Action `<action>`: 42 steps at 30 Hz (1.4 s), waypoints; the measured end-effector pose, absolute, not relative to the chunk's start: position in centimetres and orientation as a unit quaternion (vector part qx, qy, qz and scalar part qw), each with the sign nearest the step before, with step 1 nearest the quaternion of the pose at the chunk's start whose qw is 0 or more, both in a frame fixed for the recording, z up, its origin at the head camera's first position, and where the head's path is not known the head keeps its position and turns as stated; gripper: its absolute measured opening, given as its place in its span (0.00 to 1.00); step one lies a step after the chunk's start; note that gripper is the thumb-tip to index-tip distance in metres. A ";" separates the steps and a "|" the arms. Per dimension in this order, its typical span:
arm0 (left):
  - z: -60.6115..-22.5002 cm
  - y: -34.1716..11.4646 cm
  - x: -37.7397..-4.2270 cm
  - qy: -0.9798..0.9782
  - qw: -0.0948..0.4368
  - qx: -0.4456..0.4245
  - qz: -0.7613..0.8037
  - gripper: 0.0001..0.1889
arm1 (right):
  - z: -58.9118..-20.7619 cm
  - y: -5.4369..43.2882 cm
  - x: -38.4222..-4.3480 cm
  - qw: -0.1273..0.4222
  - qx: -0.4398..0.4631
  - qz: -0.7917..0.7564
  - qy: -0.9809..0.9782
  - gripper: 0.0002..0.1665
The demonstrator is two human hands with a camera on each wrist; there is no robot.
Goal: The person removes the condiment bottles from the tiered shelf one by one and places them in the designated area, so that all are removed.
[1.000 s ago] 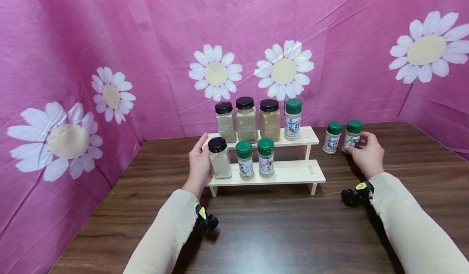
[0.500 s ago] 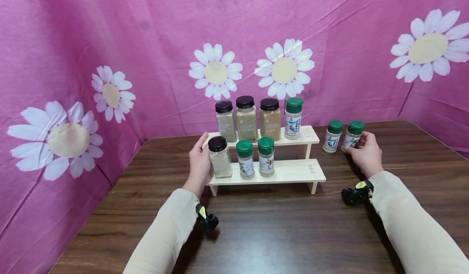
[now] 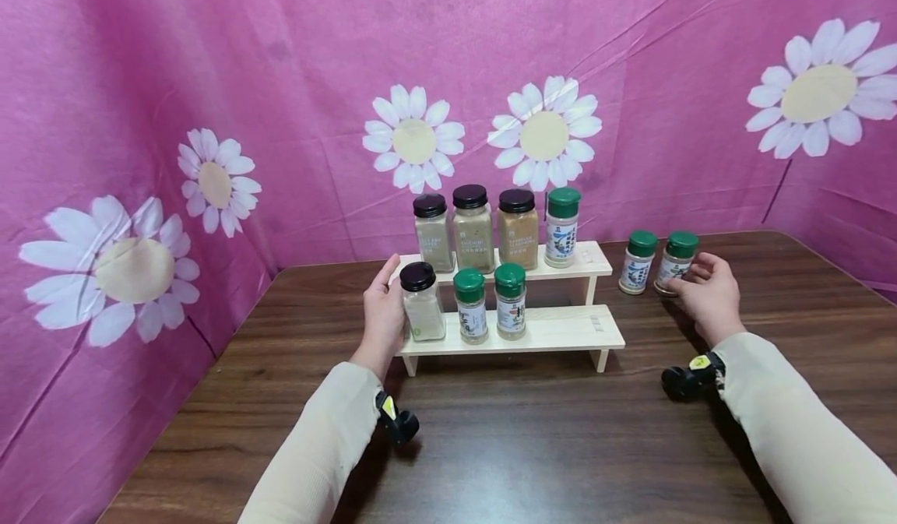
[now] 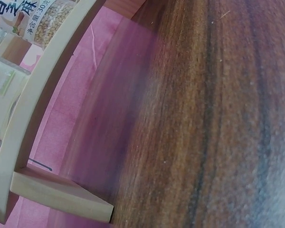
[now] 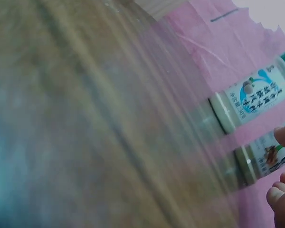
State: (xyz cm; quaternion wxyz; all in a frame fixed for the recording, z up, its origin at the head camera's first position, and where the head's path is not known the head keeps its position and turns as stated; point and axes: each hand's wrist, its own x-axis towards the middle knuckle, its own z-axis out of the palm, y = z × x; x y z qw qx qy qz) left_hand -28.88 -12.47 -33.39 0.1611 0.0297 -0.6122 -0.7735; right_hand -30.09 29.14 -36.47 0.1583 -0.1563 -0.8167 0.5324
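Note:
My left hand (image 3: 382, 314) is at the left end of a two-tier wooden spice rack (image 3: 561, 335), one finger pointing up, beside a black-capped spice jar (image 3: 424, 314) on the lower step. At the right, my right hand (image 3: 711, 294) is by a green-capped spice bottle (image 3: 677, 263) upright on the table. Its thumb overlaps the label; in the right wrist view a gap shows between the other fingers (image 5: 278, 195) and the bottle (image 5: 263, 159). A second green-capped bottle (image 3: 637, 263) stands just left of it. The left wrist view shows the rack's edge (image 4: 33, 104).
Black-capped jars (image 3: 473, 236) and one green-capped bottle (image 3: 562, 232) line the upper step. Two more green-capped bottles, one at the middle (image 3: 472, 314), stand on the lower step. A pink flowered cloth (image 3: 315, 197) hangs behind the dark wooden table (image 3: 490, 438).
My right hand has shifted slightly right, its fingers loosening from the green-capped bottle, which stays beside the other one. The left hand has kept its place at the rack.

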 end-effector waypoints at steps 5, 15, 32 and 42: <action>-33.5 -12.5 -29.0 -0.611 0.160 0.027 -0.775 0.25 | -35.3 28.8 -29.5 0.172 -0.167 0.544 -0.804 0.44; -33.4 -12.4 -28.7 -0.596 0.158 0.024 -0.787 0.24 | -32.9 27.6 -28.1 0.180 -0.192 0.604 -0.752 0.44; -33.3 -12.4 -28.6 -0.593 0.159 0.019 -0.789 0.24 | -29.7 22.7 -24.5 0.227 -0.029 0.771 -0.594 0.31; -33.5 -12.4 -28.7 -0.604 0.157 0.022 -0.781 0.24 | -29.5 18.9 -22.5 0.205 0.082 0.797 -0.563 0.28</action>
